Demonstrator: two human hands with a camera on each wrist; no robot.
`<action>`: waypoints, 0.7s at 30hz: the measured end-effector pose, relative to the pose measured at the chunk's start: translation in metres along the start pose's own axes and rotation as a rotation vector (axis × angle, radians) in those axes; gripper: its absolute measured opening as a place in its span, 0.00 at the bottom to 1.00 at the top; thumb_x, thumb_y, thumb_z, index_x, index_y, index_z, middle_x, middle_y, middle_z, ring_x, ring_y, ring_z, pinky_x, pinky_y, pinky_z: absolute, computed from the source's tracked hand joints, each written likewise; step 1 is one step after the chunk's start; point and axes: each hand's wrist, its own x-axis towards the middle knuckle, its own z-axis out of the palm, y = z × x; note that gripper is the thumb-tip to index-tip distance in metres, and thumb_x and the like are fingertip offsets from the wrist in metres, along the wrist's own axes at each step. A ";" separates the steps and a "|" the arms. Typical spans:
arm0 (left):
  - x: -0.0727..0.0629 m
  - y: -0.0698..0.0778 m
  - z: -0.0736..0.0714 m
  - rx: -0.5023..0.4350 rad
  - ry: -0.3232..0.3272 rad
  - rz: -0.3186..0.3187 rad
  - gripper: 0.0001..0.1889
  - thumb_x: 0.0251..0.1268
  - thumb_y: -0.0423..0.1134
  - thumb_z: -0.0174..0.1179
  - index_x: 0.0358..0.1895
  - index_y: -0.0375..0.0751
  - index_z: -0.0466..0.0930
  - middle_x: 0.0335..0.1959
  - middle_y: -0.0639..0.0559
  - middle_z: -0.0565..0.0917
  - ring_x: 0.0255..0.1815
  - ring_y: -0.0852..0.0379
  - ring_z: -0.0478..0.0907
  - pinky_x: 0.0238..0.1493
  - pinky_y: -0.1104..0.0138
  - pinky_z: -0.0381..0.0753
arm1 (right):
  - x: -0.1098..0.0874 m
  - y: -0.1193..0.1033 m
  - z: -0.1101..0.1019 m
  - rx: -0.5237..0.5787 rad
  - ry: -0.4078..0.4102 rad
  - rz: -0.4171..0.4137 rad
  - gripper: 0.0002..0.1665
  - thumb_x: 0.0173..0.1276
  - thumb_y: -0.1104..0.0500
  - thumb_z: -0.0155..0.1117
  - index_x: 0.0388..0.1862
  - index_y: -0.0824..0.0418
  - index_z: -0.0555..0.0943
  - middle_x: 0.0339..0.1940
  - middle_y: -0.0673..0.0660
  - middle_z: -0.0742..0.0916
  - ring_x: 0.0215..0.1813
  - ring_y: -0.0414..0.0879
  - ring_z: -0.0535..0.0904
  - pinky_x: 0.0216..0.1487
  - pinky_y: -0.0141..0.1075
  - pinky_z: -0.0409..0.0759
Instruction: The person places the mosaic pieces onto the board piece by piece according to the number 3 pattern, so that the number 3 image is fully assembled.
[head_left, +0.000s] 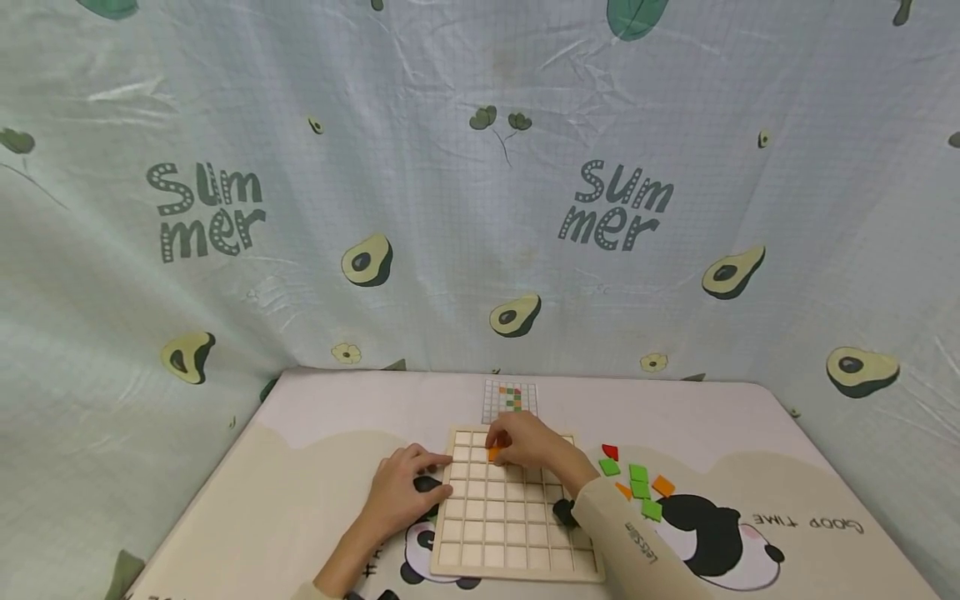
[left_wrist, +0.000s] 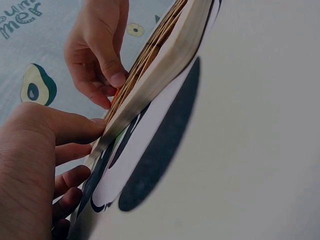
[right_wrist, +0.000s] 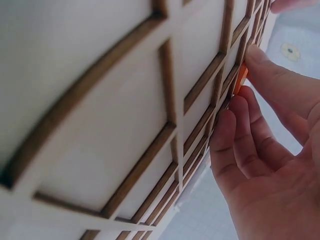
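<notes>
Orange tile [head_left: 493, 454], pinched between thumb and fingers of the right hand [head_left: 528, 442], at the far part of a gridded board [head_left: 474, 531]. The left hand [head_left: 400, 483], fingers spread, touches the board's left edge. Green tiles [head_left: 639, 489] lie to the right.

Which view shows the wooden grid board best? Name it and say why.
The head view: it shows most of the wooden grid board, though the right hand covers part. The left wrist view shows mainly its edge; the right wrist view, some squares close up.
</notes>
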 end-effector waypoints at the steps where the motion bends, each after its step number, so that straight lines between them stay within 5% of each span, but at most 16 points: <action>1: 0.000 0.000 0.000 0.001 -0.004 -0.002 0.18 0.52 0.49 0.75 0.49 0.55 0.91 0.34 0.62 0.80 0.39 0.61 0.75 0.44 0.62 0.66 | 0.000 0.000 0.000 0.009 -0.001 0.001 0.08 0.62 0.64 0.76 0.40 0.58 0.88 0.37 0.50 0.85 0.39 0.41 0.78 0.43 0.35 0.78; 21: 0.000 0.001 -0.001 0.002 -0.007 -0.012 0.18 0.52 0.48 0.75 0.49 0.55 0.91 0.34 0.62 0.80 0.39 0.61 0.75 0.45 0.62 0.67 | -0.001 0.003 0.001 0.014 0.011 -0.025 0.06 0.64 0.64 0.75 0.39 0.58 0.88 0.36 0.50 0.84 0.37 0.40 0.78 0.41 0.33 0.77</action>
